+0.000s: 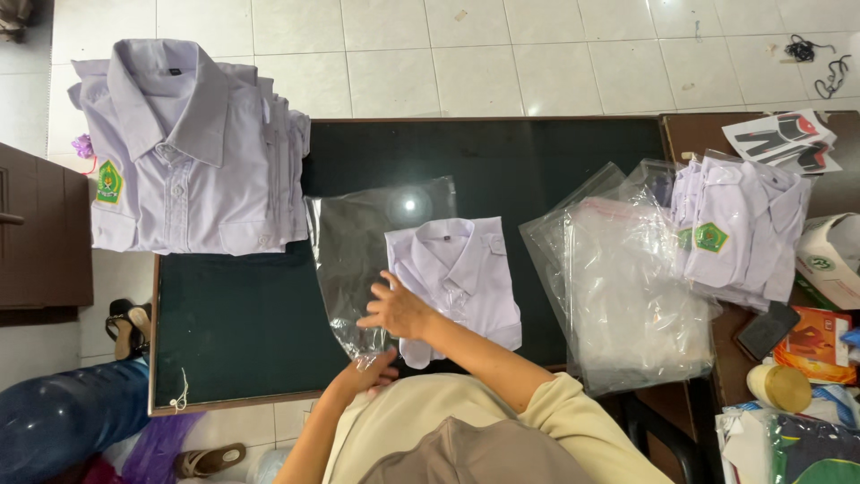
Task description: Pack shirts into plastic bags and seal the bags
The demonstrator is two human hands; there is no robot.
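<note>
right hand (397, 309): flat on the folded white shirt (461, 273)
left hand (369, 370): pinching the clear plastic bag (354, 237)
tabletop (242, 323): dark green

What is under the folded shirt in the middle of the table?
The folded shirt lies partly on a clear plastic bag on the dark table. The right hand rests on both. What lies beneath the shirt's right side is hidden.
</note>
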